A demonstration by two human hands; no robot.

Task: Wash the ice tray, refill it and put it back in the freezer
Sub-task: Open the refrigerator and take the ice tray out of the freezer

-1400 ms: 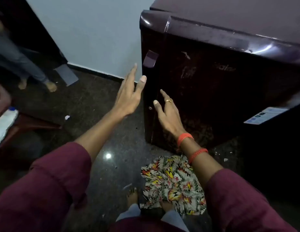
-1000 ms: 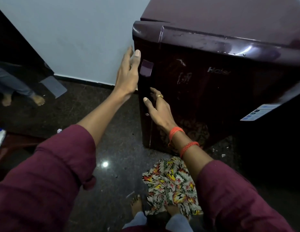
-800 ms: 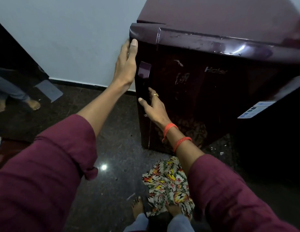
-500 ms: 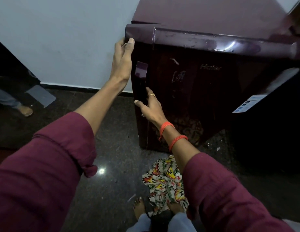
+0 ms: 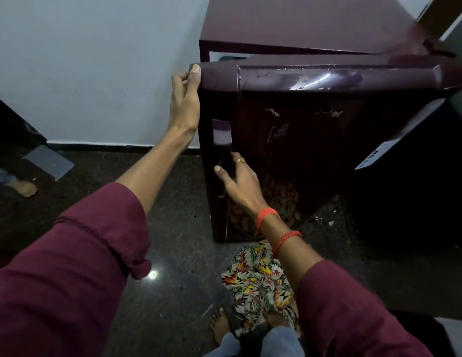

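A dark maroon fridge (image 5: 315,24) stands against the white wall. Its door (image 5: 302,140) is swung a little way out, so a narrow gap shows behind its top edge. My left hand (image 5: 186,99) grips the door's top left corner, thumb on the front and fingers curled behind. My right hand (image 5: 237,181) holds the recessed handle (image 5: 221,140) on the door's left side, fingers tucked into it. The ice tray is not in view.
The floor (image 5: 173,228) is dark polished stone. A patterned cloth (image 5: 258,282) hangs in front of my bare feet (image 5: 219,328). Another person's foot (image 5: 23,188) shows at the far left. A dark object (image 5: 410,202) stands right of the fridge.
My left hand rose from the air to the door's top corner and closed on it. My right hand stayed on the handle. The door has come away from the fridge body.
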